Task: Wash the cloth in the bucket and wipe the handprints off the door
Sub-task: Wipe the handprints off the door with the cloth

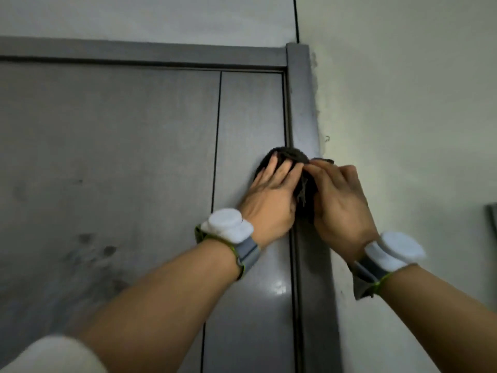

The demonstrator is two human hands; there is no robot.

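Note:
A dark cloth point(291, 154) is bunched against the grey door point(134, 157), right at its right edge beside the door frame point(302, 103). My left hand point(271, 195) lies over the cloth with straight, spread fingers and presses it to the door. My right hand point(341, 200) is just to the right and pinches the cloth's right side with curled fingers. Dark smudgy handprints point(94, 251) mark the door's lower left panel. The bucket is out of sight.
A pale wall point(403, 103) runs along the right of the frame. A small dark object point(492, 219) shows at the right edge of the picture. The top of the door frame point(134, 52) crosses the upper part of the view.

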